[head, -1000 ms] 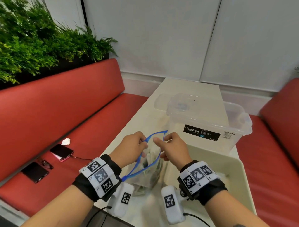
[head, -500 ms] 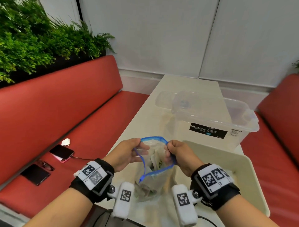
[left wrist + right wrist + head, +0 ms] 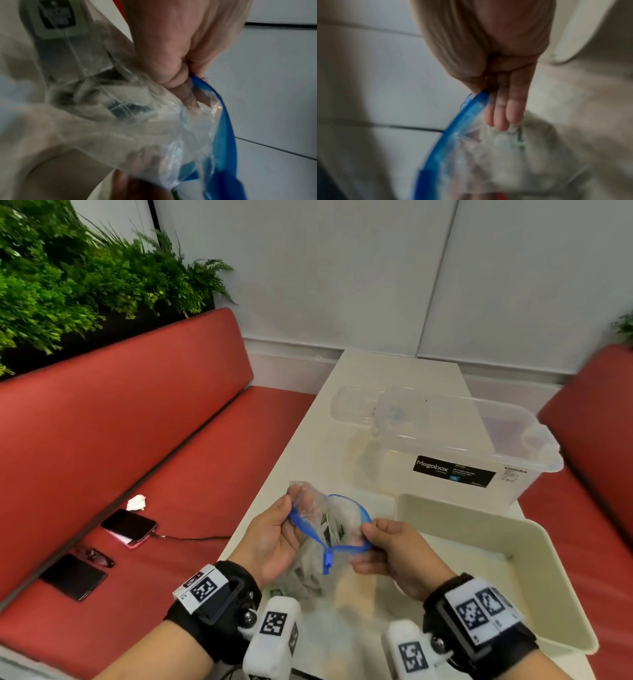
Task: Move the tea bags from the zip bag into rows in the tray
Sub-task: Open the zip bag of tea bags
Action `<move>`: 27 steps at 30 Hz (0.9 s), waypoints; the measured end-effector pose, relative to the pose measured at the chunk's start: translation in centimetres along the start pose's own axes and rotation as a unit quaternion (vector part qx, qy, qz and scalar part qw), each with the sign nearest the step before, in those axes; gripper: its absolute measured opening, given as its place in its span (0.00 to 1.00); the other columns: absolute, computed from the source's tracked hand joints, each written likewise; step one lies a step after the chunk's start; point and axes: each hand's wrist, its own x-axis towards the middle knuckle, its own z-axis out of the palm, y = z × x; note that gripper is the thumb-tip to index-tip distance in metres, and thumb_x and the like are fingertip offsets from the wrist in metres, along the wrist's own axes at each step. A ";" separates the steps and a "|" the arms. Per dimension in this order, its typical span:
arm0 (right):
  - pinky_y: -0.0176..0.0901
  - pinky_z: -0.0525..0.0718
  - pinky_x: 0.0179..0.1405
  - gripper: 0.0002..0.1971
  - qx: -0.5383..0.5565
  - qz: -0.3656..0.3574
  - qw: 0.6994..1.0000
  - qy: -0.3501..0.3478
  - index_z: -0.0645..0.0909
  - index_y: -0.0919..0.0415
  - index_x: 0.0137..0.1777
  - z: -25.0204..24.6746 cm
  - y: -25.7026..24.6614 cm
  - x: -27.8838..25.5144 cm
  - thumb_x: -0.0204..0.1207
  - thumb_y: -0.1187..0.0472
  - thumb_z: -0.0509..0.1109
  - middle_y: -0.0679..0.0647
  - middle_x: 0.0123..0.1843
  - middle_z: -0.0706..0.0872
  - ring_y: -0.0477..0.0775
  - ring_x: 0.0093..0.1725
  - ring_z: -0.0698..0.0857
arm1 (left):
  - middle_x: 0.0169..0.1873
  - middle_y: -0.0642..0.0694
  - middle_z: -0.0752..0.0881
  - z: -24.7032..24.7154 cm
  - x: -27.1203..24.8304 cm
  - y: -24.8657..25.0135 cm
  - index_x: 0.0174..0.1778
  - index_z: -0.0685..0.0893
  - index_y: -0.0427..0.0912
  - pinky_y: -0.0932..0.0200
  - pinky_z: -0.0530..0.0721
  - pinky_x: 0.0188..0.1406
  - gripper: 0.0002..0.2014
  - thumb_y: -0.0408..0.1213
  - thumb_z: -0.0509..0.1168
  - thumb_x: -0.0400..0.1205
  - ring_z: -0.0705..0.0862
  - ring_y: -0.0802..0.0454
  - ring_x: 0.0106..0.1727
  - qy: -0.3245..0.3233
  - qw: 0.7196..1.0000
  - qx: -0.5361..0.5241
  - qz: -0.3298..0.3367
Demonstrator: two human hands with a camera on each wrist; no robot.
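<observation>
Head view shows me holding the clear plastic zip bag with the blue zipper rim [image 3: 329, 537] above the near end of the pale worktop [image 3: 370, 392], mouth pulled wide between both hands. My left hand [image 3: 274, 537] pinches the left side of the rim, its fingers [image 3: 187, 94] curled over the blue strip and pressed into the film. My right hand [image 3: 399, 558] pinches the right side, thumb on top and fingers [image 3: 506, 108] lying down the outside of the bag.

Inside sit the paper-wrapped tea bags [image 3: 330, 530], bunched in a loose heap below the opening; I cannot count them. None lies in the cream rectangular plastic tray [image 3: 534, 534] as far as I can see, though my right wrist hides part of its floor.

That tray sits just to the right of the bag, its long axis running away from me, so my right hand is the nearer one. I judge it should let go and reach in while the left keeps the mouth open.
</observation>
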 end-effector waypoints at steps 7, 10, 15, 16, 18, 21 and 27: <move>0.44 0.90 0.31 0.21 0.372 -0.011 0.928 -0.033 0.81 0.65 0.36 1.9 -0.7 1.1 0.86 0.67 0.50 0.61 0.35 0.88 0.55 0.35 0.91 | 0.46 0.45 0.90 -2.4 0.5 -1.3 0.59 0.82 0.36 0.62 0.88 0.44 0.17 0.36 0.49 0.88 0.89 0.57 0.44 0.009 0.993 0.116 -0.018; 0.48 0.90 0.31 0.22 0.453 -0.012 0.892 0.003 0.80 0.67 0.36 2.4 -0.1 1.5 0.86 0.66 0.49 0.64 0.33 0.88 0.59 0.32 0.90 | 0.50 0.48 0.87 -3.1 0.3 -1.4 0.59 0.82 0.40 0.58 0.83 0.46 0.16 0.45 0.53 0.87 0.85 0.54 0.46 0.035 0.970 0.237 -0.034; 0.51 0.90 0.31 0.17 0.489 -0.012 0.871 0.040 0.74 0.64 0.40 2.5 1.0 2.1 0.87 0.63 0.48 0.62 0.29 0.85 0.58 0.31 0.90 | 0.29 0.50 0.75 -2.4 -0.8 -0.1 0.37 0.76 0.44 0.64 0.71 0.25 0.21 0.61 0.61 0.77 0.72 0.56 0.25 0.033 0.914 0.371 -0.161; 0.53 0.90 0.32 0.17 0.486 -0.012 0.873 0.043 0.74 0.64 0.40 2.6 1.1 2.2 0.87 0.63 0.48 0.62 0.28 0.85 0.59 0.31 0.90 | 0.27 0.49 0.77 -2.0 -1.0 0.0 0.38 0.77 0.43 0.65 0.74 0.23 0.20 0.58 0.61 0.78 0.74 0.56 0.24 0.007 0.905 0.380 -0.191; 0.55 0.89 0.32 0.17 0.481 -0.008 0.875 0.047 0.74 0.65 0.41 2.7 1.2 2.4 0.87 0.62 0.49 0.62 0.28 0.85 0.59 0.30 0.90 | 0.27 0.48 0.82 -1.5 -1.0 -0.1 0.40 0.80 0.40 0.65 0.81 0.26 0.13 0.47 0.63 0.81 0.81 0.56 0.26 -0.009 0.911 0.367 -0.188; 0.54 0.89 0.31 0.18 0.485 0.008 0.873 0.050 0.75 0.64 0.41 2.6 1.1 2.7 0.88 0.60 0.48 0.60 0.27 0.84 0.56 0.27 0.89 | 0.31 0.47 0.86 -1.2 -0.3 -0.5 0.45 0.82 0.40 0.62 0.85 0.33 0.08 0.37 0.59 0.84 0.85 0.55 0.33 0.016 0.940 0.313 -0.131; 0.50 0.88 0.34 0.19 0.441 0.046 0.894 0.068 0.71 0.62 0.35 2.0 1.6 2.4 0.86 0.58 0.50 0.56 0.21 0.76 0.55 0.22 0.82 | 0.39 0.47 0.88 -1.0 0.5 -0.8 0.40 0.82 0.43 0.57 0.75 0.46 0.14 0.37 0.52 0.84 0.83 0.53 0.44 0.037 0.985 0.147 -0.082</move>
